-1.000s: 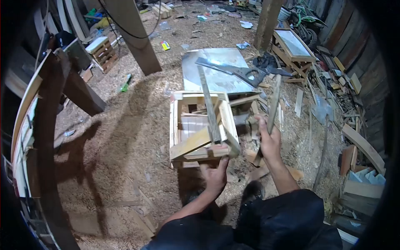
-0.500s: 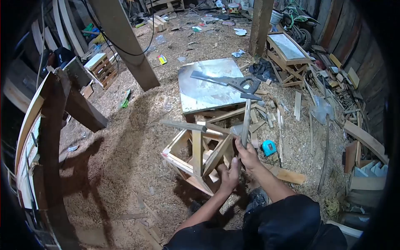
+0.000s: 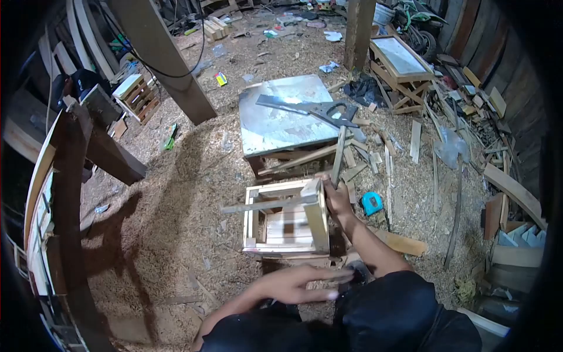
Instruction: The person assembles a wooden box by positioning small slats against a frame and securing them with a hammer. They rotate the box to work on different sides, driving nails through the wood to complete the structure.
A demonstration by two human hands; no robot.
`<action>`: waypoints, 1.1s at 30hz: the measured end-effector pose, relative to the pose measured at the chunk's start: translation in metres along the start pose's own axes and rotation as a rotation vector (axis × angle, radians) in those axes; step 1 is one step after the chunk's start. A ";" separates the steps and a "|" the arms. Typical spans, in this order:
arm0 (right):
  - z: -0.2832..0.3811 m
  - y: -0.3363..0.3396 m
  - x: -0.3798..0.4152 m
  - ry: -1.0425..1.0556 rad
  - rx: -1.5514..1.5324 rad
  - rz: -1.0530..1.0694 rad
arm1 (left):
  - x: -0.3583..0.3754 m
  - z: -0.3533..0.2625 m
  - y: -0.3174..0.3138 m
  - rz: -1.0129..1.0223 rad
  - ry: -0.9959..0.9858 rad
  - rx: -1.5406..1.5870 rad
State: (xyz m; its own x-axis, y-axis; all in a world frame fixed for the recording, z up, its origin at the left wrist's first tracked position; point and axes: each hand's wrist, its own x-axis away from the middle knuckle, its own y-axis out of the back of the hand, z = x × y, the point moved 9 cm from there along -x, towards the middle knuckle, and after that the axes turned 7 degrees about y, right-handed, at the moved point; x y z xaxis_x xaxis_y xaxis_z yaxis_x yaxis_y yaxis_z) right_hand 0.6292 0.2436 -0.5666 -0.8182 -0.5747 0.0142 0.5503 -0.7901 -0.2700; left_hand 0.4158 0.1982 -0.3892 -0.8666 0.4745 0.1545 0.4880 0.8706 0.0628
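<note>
The light wooden frame point(image 3: 250, 220) lies near the middle of the picture, over the sawdust floor point(image 3: 176, 234) and just below the metal-topped bench point(image 3: 281, 130); what bears its weight underneath cannot be told. The right hand point(image 3: 338, 200) is closed round the handle of a hammer point(image 3: 339, 154) at the frame's upper right corner, its fingers close against the wood; whether they also grip the rim cannot be told. The left hand point(image 3: 296, 283), below the frame in the lower middle, is apart from it and holds nothing, its fingers spread and a little blurred.

The frame looks light for its bulk, being thin rails round an open middle with pale slats inside, and probably stiff along each rail but weaker at the corners, where a twist could rack it. The sawn wood should give a dry, fairly sure grip, though splinters are likely. The slim grey strip point(image 3: 264, 206) reaches past the left side and makes a poor handle: it would act as a lever on its joint. The board point(image 3: 318, 227) on the right side seems sturdier, but its fixing is hidden. The safest hold is on two opposite outer rails, near the corners, with fingers under the lower edge. The hammer is likely head-heavy and suits a hold low on its handle.
</note>
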 end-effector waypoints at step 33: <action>0.163 -0.044 0.071 0.272 0.314 0.009 | -0.017 -0.040 0.191 -0.496 0.084 -0.728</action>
State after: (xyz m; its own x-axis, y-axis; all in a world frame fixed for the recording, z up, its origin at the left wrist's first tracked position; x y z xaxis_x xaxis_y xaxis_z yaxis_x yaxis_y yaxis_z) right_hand 0.5742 0.2025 -0.3966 -0.8042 -0.5377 -0.2531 0.5471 -0.8362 0.0382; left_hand 0.5281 0.3514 -0.3400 -0.9995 0.0283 0.0128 0.0283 0.6612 0.7496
